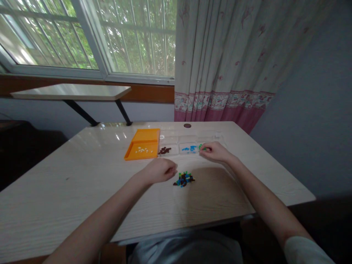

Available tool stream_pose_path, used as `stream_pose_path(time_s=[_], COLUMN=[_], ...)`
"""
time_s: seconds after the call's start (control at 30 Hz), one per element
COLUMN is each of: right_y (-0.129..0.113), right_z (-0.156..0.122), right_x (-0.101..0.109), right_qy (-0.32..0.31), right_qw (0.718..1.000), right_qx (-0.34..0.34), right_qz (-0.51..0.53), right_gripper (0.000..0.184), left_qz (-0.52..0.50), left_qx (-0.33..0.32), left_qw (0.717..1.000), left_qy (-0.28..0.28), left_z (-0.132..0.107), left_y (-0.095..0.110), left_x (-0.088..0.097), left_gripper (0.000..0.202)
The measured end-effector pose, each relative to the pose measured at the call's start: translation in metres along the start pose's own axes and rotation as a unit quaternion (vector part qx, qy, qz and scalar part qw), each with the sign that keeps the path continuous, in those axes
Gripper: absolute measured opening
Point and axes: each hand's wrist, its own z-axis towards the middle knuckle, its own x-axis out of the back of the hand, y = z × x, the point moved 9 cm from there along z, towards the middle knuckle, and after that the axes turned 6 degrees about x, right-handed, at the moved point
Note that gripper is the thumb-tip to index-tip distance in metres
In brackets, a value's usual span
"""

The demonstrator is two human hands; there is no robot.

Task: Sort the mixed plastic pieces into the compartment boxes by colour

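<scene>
Five groups of small pieces lie on the counter (82, 176) in front of you. Left of centre, the orange tray (146, 135) holds white pieces (142, 150), its raised rim probably keeping them from straying. Just below it, your left hand (159, 171) is curled beside the pile; whether its grip is pinching a piece cannot be told. The clear tray (177, 139) has brown pieces (165, 150) at its left, their compartment seemingly keeping that colour apart. At frame centre, below the trays, the mixed pile (183, 179) sits loose, likely near for easy picking. Blue pieces (193, 148) fill the next compartment; then green pieces (201, 146) lie partly behind your right hand (214, 151). Its fingers bend inward, low over them, perhaps for precision; you cannot tell whether that grip is pressed together or pinching something.
</scene>
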Motion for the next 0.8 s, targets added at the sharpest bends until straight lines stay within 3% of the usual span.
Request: stream_pose_path(time_s=[0.13,0.27,0.43,0.8], right_y=[-0.047,-0.077,-0.091,-0.095], right_z=[-0.007,-0.017,-0.018,-0.017], right_x=[-0.036,-0.059,-0.065,-0.063], right_qy=[-0.159,-0.23,-0.225,-0.181], right_qw=[0.98,0.96,0.96,0.968], right_qx=[0.072,0.104,0.128,0.159], right_qz=[0.094,0.119,0.103,0.074], right_gripper=[0.03,0.033,0.027,0.014], left_qz=[0.002,0.012,0.021,0.011], left_qx=[-0.011,-0.006,0.003,-0.004], left_qw=[1.0,1.0,1.0,1.0], left_qy=[0.008,0.01,0.004,0.011], left_z=[-0.001,-0.001,0.0,0.0], left_y=[0.007,0.008,0.007,0.008], left_x=[0.002,0.004,0.004,0.005], left_gripper=[0.024,0.023,0.023,0.023])
